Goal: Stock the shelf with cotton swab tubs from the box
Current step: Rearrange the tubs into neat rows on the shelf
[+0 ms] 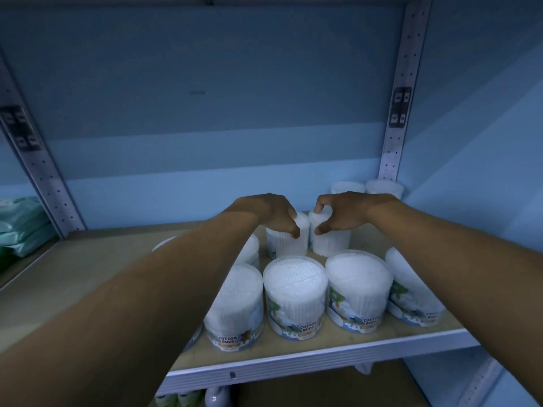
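Clear round cotton swab tubs stand on a wooden shelf [293, 352] with a pale front rail. Both my arms reach over the front row. My left hand [274, 212] grips the top of one tub [289, 245] in the middle row. My right hand [342, 214] grips the top of the neighbouring tub [330, 243] beside it. The two held tubs stand upright and nearly touch. In front of them are a front-row tub [295, 292] and another [357, 286], with labels reading "COTTON BUDS". Two more tubs [367, 188] sit at the back right corner. The box is out of view.
Perforated metal uprights [401, 92] frame the bay, with a blue back panel behind. Green packets [20, 224] lie in the bay to the left. The left half of the shelf board [88, 259] is bare wood. Some items show on the shelf below [188, 399].
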{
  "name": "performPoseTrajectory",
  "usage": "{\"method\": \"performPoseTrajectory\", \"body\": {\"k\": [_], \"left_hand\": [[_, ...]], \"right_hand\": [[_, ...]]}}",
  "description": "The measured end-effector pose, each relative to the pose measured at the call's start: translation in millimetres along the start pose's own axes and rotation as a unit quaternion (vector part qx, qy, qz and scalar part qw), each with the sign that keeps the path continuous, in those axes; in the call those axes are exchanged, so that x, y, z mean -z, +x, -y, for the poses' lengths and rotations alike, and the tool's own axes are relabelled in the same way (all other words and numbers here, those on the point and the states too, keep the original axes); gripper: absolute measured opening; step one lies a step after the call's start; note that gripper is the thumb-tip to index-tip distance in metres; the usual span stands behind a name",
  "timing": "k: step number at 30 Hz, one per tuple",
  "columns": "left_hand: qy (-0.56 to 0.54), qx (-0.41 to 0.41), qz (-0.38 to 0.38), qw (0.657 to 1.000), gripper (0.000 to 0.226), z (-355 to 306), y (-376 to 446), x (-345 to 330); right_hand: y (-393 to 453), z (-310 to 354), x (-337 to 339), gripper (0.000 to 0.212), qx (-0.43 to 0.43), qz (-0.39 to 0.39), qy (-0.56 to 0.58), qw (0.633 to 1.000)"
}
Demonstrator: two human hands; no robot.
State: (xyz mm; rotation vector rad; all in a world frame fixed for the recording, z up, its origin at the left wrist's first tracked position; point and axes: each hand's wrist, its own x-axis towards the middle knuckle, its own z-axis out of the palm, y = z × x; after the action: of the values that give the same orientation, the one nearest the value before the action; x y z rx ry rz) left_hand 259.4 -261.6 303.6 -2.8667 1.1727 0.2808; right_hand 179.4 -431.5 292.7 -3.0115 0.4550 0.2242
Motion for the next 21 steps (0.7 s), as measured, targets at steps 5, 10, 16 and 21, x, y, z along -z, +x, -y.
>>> {"method": "performPoseTrajectory", "body": {"k": [5,10,16,21], "left_hand": [[-0.02,-0.007,-0.01,1.0,0.069,3.3,-0.5,-0.7],[-0.035,0.004,-0.035,0.999,0.069,5.3,5.1,-2.4],[-0.016,0.018,-0.029,0.999,0.073,3.9,9.2,0.0],[-0.027,0.021,-0.014,0.999,0.083,9.1,8.2,8.3]], "right_hand": [[6.1,3.4,-0.3,0.056,-0.008,-0.022,0.043,0.999],[11.1,5.7,7.6,0.059,-0.009,0.024,0.059,0.998],[12.5,5.0,15.9,0.084,0.005,0.088,0.025,0.996],[11.5,5.8,26.8,0.093,-0.011,0.057,0.028,0.998]]}}
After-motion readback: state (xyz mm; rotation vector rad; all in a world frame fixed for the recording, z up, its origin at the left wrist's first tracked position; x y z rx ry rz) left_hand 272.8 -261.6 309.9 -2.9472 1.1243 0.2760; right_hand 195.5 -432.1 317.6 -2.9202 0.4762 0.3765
